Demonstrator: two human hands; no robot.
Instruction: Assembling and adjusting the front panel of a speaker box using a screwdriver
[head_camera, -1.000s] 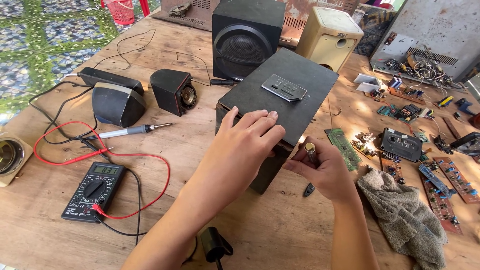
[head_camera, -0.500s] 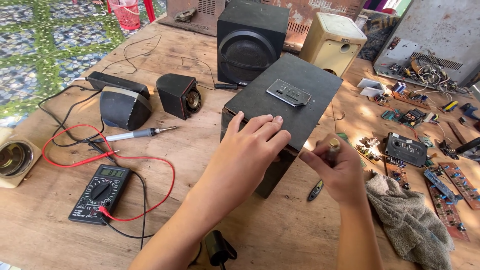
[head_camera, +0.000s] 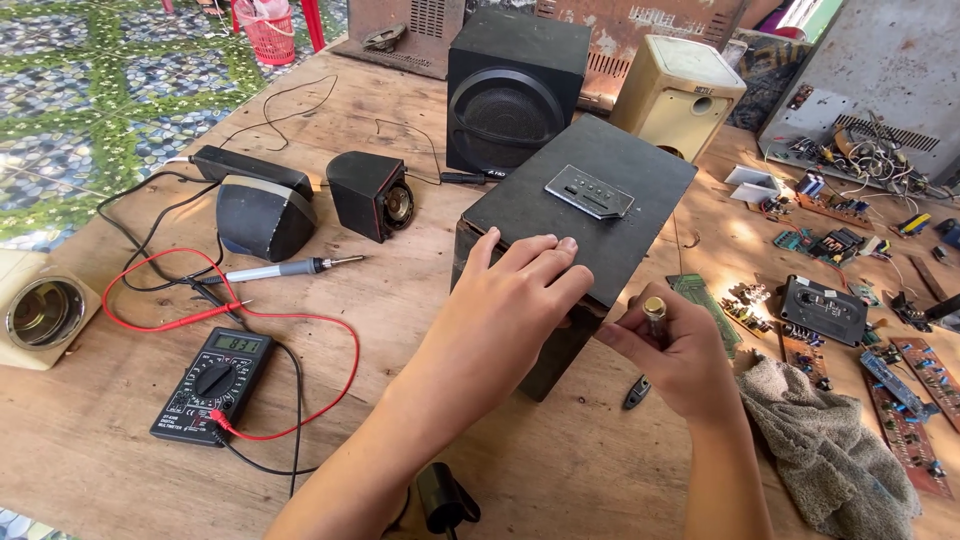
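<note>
— While the head camera looks down on the worn wooden workbench (head_camera: 560, 470), where does the big black rectangular speaker box (head_camera: 570, 230) sit?

— At the middle of the bench, lying with its small silver control panel (head_camera: 590, 190) facing up. Everything else I'll place against that box.

— And the left hand (head_camera: 505, 310)?

— It lies flat on the box's top near corner, fingers held close together, thumb spread toward the left edge, pressing down on the surface.

— The right hand (head_camera: 675, 350)?

— Just right of the box's near corner, closed in a pinch around a small brass-tipped tool handle (head_camera: 655, 310) that stands nearly upright against the box's side. A small dark metal piece (head_camera: 636, 392) lies on the bench just below that hand.

— What is left of the box?

— A small black cube speaker (head_camera: 370, 195), a rounded dark grey speaker (head_camera: 262, 215), then a slim grey soldering iron (head_camera: 290, 268) lying flat. Nearer the camera on that side, a black digital multimeter (head_camera: 210, 385) with a red test lead (head_camera: 200, 310) looping around it.

— Behind it?

— A taller black subwoofer cabinet with a round grille (head_camera: 512, 95), and a cream plastic speaker case (head_camera: 675, 95) beside it.

— And to the right?

— Loose circuit boards (head_camera: 830, 330), well apart from the box, and a crumpled grey rag (head_camera: 825, 450) just beside the right forearm.
</note>
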